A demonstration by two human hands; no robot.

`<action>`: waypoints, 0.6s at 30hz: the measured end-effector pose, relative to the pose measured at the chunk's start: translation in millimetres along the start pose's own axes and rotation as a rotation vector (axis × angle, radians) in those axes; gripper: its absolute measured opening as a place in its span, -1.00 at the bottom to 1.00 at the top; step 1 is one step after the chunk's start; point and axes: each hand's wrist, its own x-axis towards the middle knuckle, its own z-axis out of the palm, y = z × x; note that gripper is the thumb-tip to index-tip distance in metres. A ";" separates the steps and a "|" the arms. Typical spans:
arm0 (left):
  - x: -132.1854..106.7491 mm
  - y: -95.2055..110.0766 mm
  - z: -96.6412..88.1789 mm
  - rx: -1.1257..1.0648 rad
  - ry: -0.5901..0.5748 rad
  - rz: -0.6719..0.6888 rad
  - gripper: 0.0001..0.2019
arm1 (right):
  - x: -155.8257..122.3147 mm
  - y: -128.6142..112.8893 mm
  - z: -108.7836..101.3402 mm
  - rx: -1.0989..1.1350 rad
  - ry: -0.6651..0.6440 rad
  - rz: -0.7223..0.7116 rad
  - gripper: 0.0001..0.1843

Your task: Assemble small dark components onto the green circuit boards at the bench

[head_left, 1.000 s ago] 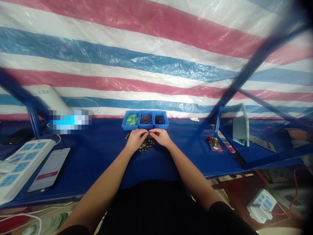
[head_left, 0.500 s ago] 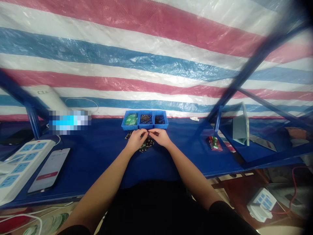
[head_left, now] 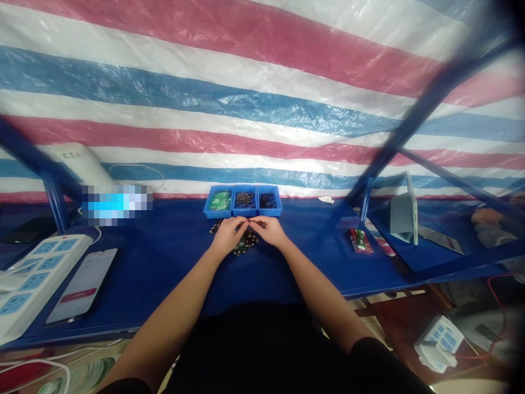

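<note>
left hand (head_left: 228,234), right hand (head_left: 268,231), tiny part (head_left: 248,221), seemingly crosswise

A heap of small dark parts (head_left: 246,241), some with green board showing, lies on the blue table just in front of three blue bins. A tiny piece (head_left: 248,221) above the heap is pinched between both hands' fingertips, too small to make out.
</note>
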 end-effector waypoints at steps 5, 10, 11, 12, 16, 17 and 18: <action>-0.7 0.2 0.4 0.009 -0.005 -0.004 -0.79 | -0.7 0.0 1.5 0.011 0.016 0.023 -0.68; -5.1 3.0 -1.4 0.049 0.018 0.028 -0.80 | -4.8 -3.4 2.8 0.018 0.018 0.045 -0.70; -6.3 3.9 -2.1 0.062 0.031 0.039 -0.80 | -5.7 -4.4 3.4 0.027 0.029 0.057 -0.70; -7.5 4.8 -2.9 0.071 0.046 0.053 -0.80 | -6.4 -5.3 4.2 0.030 0.037 0.065 -0.71; -11.3 6.9 -4.8 0.080 0.077 0.089 -0.81 | -7.3 -7.4 7.7 0.025 0.047 0.057 -0.73; -11.9 6.9 -4.8 0.078 0.087 0.088 -0.81 | -7.3 -7.4 8.4 0.028 0.046 0.047 -0.73; -12.5 6.7 -4.6 0.079 0.094 0.080 -0.81 | -7.2 -7.4 8.7 0.027 0.048 0.036 -0.73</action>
